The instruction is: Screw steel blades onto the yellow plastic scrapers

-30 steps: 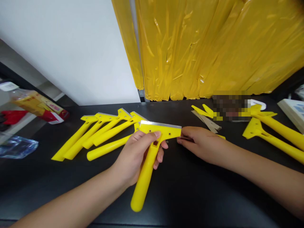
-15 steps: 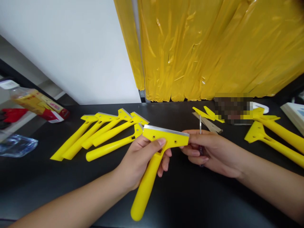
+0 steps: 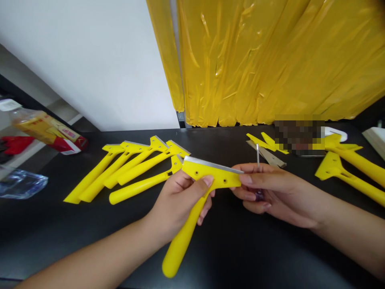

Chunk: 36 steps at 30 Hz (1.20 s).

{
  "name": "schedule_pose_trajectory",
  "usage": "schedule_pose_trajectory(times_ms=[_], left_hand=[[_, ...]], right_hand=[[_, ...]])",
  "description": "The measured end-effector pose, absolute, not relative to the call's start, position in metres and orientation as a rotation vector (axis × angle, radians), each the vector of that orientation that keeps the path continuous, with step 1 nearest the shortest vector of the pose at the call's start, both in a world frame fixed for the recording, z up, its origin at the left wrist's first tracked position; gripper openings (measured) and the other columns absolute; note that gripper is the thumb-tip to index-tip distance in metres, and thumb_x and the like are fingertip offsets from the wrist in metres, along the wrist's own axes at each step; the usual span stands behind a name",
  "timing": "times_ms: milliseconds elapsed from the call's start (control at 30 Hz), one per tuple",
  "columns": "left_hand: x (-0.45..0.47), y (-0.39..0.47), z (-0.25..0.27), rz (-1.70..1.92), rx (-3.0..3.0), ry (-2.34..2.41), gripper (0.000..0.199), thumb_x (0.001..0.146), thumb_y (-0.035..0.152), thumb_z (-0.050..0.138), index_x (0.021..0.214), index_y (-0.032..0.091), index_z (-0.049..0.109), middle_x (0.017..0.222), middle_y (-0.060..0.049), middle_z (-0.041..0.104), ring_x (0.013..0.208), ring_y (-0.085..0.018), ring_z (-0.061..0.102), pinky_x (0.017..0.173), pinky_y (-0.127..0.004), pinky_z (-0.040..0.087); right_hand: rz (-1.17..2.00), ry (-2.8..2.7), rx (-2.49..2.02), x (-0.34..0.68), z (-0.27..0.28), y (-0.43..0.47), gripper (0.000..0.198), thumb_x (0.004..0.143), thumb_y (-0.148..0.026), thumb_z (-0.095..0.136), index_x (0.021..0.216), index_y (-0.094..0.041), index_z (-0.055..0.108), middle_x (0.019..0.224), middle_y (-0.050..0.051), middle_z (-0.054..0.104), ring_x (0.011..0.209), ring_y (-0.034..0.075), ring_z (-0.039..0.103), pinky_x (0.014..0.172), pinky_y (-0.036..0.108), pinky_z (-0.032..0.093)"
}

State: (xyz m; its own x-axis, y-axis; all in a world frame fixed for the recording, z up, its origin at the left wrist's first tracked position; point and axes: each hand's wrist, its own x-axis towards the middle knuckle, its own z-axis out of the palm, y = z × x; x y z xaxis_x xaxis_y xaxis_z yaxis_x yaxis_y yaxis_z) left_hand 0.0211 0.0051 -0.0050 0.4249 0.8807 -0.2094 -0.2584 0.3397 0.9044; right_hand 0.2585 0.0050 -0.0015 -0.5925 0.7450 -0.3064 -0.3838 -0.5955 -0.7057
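Observation:
My left hand point(image 3: 177, 200) is closed round the neck of a yellow scraper point(image 3: 185, 237), thumb pressed on its head. A metal blade strip runs along the head's top edge, above two small holes; the long handle slants down toward me. At the head's right end, my right hand point(image 3: 267, 190) has its thumb at the blade's corner. Tucked in its curled fingers is a small screwdriver point(image 3: 258, 156), its thin metal shaft pointing up and its dark handle mostly hidden. Several more yellow scrapers point(image 3: 141, 186) with blades lie left of my left hand.
At right lie yellow scraper handles point(image 3: 357, 184), thin yellow strips point(image 3: 269, 140) and flat greyish strips point(image 3: 267, 154), near a pixelated area. A drink bottle point(image 3: 45, 126) lies at left above a clear plastic item point(image 3: 24, 184). Yellow plastic sheeting point(image 3: 270, 60) hangs behind the black table point(image 3: 90, 233).
The right thumb has come onto the blade's right corner, and the right hand has moved slightly right and down. The scraper's handle end has swung a little left.

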Motion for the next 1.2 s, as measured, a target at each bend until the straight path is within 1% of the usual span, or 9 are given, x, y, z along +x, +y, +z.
schedule_pose_trajectory(times_ms=[167, 467, 567, 700, 800, 933, 967, 1067, 1200], left_hand=[[0.022, 0.006, -0.001, 0.78, 1.07, 0.87, 0.039, 0.101, 0.051, 0.076, 0.085, 0.015, 0.073, 0.049, 0.002, 0.058, 0.038, -0.007, 0.046, 0.041, -0.016, 0.036], [0.023, 0.006, -0.001, 0.762, 1.036, 0.878, 0.038, 0.101, 0.05, 0.075, 0.085, 0.016, 0.074, 0.051, 0.002, 0.059, 0.038, -0.008, 0.046, 0.042, -0.018, 0.036], [0.023, 0.007, 0.0, 0.749, 1.013, 0.91, 0.039, 0.101, 0.051, 0.074, 0.085, 0.016, 0.074, 0.05, 0.002, 0.059, 0.038, -0.008, 0.045, 0.042, -0.018, 0.035], [0.024, 0.013, 0.001, 0.835, 0.976, 1.011, 0.037, 0.098, 0.049, 0.077, 0.082, 0.015, 0.072, 0.049, 0.002, 0.056, 0.039, -0.008, 0.047, 0.044, -0.019, 0.036], [0.023, 0.018, 0.002, 0.894, 0.925, 1.041, 0.034, 0.096, 0.046, 0.078, 0.081, 0.017, 0.069, 0.051, 0.002, 0.057, 0.041, -0.009, 0.048, 0.044, -0.019, 0.036], [0.02, 0.021, 0.006, 0.901, 0.859, 1.024, 0.035, 0.093, 0.044, 0.08, 0.076, 0.018, 0.063, 0.056, 0.002, 0.056, 0.043, -0.009, 0.045, 0.043, -0.019, 0.037], [0.019, 0.021, 0.007, 0.896, 0.856, 1.018, 0.036, 0.093, 0.043, 0.079, 0.075, 0.018, 0.062, 0.056, 0.002, 0.055, 0.044, -0.009, 0.044, 0.043, -0.019, 0.037], [0.017, 0.022, 0.009, 0.879, 0.872, 1.001, 0.035, 0.094, 0.041, 0.078, 0.074, 0.019, 0.061, 0.054, 0.002, 0.052, 0.043, -0.009, 0.042, 0.043, -0.018, 0.035], [0.016, 0.021, 0.009, 0.867, 0.887, 0.996, 0.034, 0.095, 0.038, 0.076, 0.072, 0.019, 0.06, 0.052, 0.003, 0.051, 0.042, -0.009, 0.042, 0.043, -0.018, 0.034]], right_hand=[[2.175, -0.801, -0.768, 0.257, -0.002, 0.006, 0.017, 0.093, -0.03, 0.087, 0.098, -0.017, 0.079, 0.072, -0.002, 0.048, 0.064, 0.009, 0.029, 0.05, 0.018, 0.022], [2.125, -0.9, -0.805, 0.258, -0.009, 0.008, 0.023, 0.098, -0.035, 0.081, 0.089, -0.015, 0.074, 0.07, -0.003, 0.046, 0.061, 0.007, 0.029, 0.049, 0.02, 0.021], [2.081, -1.0, -0.842, 0.259, -0.008, 0.011, 0.025, 0.099, -0.04, 0.08, 0.093, -0.017, 0.07, 0.075, -0.003, 0.053, 0.057, 0.006, 0.03, 0.049, 0.021, 0.021], [1.703, -1.16, -0.967, 0.261, -0.009, 0.021, 0.028, 0.104, -0.051, 0.066, 0.107, -0.023, 0.065, 0.08, -0.003, 0.054, 0.057, 0.009, 0.034, 0.05, 0.024, 0.027], [1.43, -1.267, -1.009, 0.263, -0.018, 0.03, 0.015, 0.1, -0.04, 0.063, 0.104, -0.025, 0.061, 0.083, -0.002, 0.054, 0.066, 0.013, 0.044, 0.059, 0.029, 0.039], [1.314, -1.422, -1.076, 0.262, -0.037, 0.036, 0.006, 0.091, -0.025, 0.066, 0.096, -0.024, 0.062, 0.088, 0.0, 0.059, 0.076, 0.016, 0.053, 0.071, 0.033, 0.046], [1.29, -1.475, -1.103, 0.262, -0.04, 0.036, 0.003, 0.095, -0.026, 0.064, 0.096, -0.024, 0.064, 0.09, 0.001, 0.061, 0.078, 0.017, 0.055, 0.074, 0.034, 0.047], [1.204, -1.612, -1.196, 0.263, -0.043, 0.033, 0.018, 0.108, -0.036, 0.052, 0.109, -0.025, 0.066, 0.093, 0.002, 0.065, 0.082, 0.019, 0.06, 0.079, 0.037, 0.05], [0.974, -1.679, -1.38, 0.27, -0.038, 0.031, 0.023, 0.111, -0.048, 0.052, 0.124, -0.03, 0.058, 0.089, 0.0, 0.061, 0.082, 0.022, 0.058, 0.077, 0.037, 0.047]])
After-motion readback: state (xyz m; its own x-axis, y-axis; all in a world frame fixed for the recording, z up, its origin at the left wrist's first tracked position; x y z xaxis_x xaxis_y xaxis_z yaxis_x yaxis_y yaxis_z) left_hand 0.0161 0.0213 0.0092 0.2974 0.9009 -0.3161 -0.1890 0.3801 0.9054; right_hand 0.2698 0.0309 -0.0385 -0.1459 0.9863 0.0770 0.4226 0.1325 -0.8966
